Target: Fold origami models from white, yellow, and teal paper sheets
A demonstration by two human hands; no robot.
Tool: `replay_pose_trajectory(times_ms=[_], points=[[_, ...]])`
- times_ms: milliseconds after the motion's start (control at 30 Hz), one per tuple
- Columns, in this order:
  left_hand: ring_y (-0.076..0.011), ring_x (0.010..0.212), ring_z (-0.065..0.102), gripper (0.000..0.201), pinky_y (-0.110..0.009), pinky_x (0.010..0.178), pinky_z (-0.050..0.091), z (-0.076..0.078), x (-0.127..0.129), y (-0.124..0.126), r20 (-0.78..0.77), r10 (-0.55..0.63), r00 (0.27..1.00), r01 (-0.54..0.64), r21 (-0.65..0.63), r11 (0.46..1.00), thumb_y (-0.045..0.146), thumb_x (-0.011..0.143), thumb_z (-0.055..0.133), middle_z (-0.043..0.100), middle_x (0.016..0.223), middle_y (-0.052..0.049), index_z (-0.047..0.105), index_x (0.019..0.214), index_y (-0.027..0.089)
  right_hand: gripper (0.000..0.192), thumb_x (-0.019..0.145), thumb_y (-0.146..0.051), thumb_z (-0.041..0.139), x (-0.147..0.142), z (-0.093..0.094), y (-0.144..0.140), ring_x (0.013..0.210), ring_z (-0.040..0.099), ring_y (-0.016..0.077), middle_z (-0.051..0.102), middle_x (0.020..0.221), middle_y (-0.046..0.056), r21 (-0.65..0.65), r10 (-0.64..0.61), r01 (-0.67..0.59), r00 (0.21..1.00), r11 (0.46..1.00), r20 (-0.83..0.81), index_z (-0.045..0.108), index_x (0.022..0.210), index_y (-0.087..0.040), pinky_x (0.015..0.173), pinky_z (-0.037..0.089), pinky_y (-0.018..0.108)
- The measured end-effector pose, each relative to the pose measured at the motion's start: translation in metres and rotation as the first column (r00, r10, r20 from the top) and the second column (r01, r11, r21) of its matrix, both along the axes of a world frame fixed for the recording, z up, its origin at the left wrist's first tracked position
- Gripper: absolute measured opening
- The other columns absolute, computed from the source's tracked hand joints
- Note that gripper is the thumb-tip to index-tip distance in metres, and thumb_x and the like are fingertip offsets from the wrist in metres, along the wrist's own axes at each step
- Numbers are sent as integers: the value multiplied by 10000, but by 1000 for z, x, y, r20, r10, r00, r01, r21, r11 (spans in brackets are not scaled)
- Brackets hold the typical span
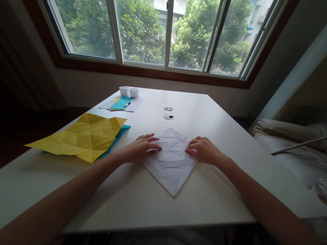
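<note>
A creased sheet of white paper point(173, 156) lies on the table, turned like a diamond with one corner pointing towards me. My left hand point(144, 147) rests at its left edge, fingers spread and fingertips touching the paper. At the right edge, my right hand point(204, 149) has its fingers bent and close together on the paper's margin. Fold lines run across the middle of the sheet. To the left of my left hand lies a large creased yellow paper point(88, 134), partly covering a teal paper point(115, 142).
The white table point(220, 195) stands before a window point(171, 26). At its far left are two small white containers point(129, 91), a teal sheet point(122, 103) and a pen point(129, 103) on other sheets. Two round flat pieces point(168, 116) lie beyond the white paper.
</note>
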State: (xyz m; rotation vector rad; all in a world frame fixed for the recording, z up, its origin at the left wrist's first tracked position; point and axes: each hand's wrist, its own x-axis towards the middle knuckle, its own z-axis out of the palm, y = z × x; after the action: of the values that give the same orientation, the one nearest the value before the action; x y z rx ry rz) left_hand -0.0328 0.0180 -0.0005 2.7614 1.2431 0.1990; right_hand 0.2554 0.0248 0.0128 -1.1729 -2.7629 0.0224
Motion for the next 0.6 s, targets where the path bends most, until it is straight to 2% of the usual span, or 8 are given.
replay_pose_trajectory(times_ms=[67, 167, 267, 333, 400, 467, 533, 600], points=[[-264, 1297, 288, 311, -428, 1047, 258, 2, 8, -8, 24, -49, 998, 49, 13, 999, 375, 872, 420, 443, 1350, -31, 628, 1096, 317, 399, 886, -450, 356, 4, -6, 5, 1034, 534, 277, 626, 1102, 96, 27, -88, 87, 996, 996, 16, 677, 1005, -244, 892, 367, 426], [-257, 1282, 308, 292, -419, 1044, 267, 5, 19, -20, 55, -123, 991, 124, -15, 992, 395, 865, 441, 427, 1361, -19, 647, 1060, 329, 442, 879, -474, 349, 8, -19, 12, 1173, 439, 298, 500, 1294, 95, 2, -124, 124, 992, 992, 16, 558, 1207, -266, 969, 320, 450], [-266, 1267, 324, 291, -433, 1032, 278, 5, 23, -23, 72, -105, 992, 105, 6, 994, 392, 866, 436, 441, 1345, -31, 660, 1036, 313, 512, 885, -496, 310, 12, -27, 19, 1243, 368, 283, 416, 1372, 84, -55, -108, 107, 994, 993, -7, 429, 1321, -256, 1017, 283, 436], [-265, 1248, 346, 291, -429, 1019, 295, 3, 20, -19, 97, -73, 993, 71, 25, 997, 387, 864, 435, 456, 1326, -41, 662, 1025, 302, 556, 875, -523, 313, 18, -25, 23, 1256, 348, 281, 394, 1387, 84, -66, -124, 122, 992, 990, -24, 385, 1347, -240, 1027, 275, 434], [-259, 1204, 394, 305, -416, 994, 325, 1, 16, -13, 126, 4, 992, -11, 55, 998, 388, 862, 426, 478, 1294, -58, 651, 1039, 281, 632, 834, -576, 366, 26, -19, 26, 1256, 340, 295, 387, 1389, 95, -56, -155, 153, 988, 987, -25, 366, 1356, -220, 1024, 279, 438], [-262, 1132, 454, 353, -416, 956, 357, 1, 11, -8, 131, 165, 978, -180, 114, 977, 400, 866, 397, 508, 1241, -92, 623, 1082, 236, 726, 769, -638, 433, 35, -14, 28, 1236, 354, 316, 410, 1366, 115, -54, -186, 186, 982, 981, -8, 379, 1346, -201, 1012, 292, 448], [-284, 1066, 490, 433, -432, 907, 381, 1, 7, -5, 86, 363, 928, -372, 166, 913, 451, 861, 364, 535, 1174, -136, 608, 1090, 176, 803, 704, -691, 474, 41, -11, 29, 1204, 379, 338, 444, 1328, 136, -72, -220, 221, 975, 973, 21, 409, 1324, -185, 991, 312, 461], [-316, 1042, 496, 525, -451, 871, 389, 2, 5, -3, -8, 510, 860, -503, 163, 849, 528, 845, 330, 550, 1122, -171, 628, 1026, 134, 835, 662, -726, 488, 42, -12, 29, 1173, 401, 355, 469, 1292, 151, -93, -253, 257, 966, 962, 59, 448, 1290, -177, 966, 332, 470]])
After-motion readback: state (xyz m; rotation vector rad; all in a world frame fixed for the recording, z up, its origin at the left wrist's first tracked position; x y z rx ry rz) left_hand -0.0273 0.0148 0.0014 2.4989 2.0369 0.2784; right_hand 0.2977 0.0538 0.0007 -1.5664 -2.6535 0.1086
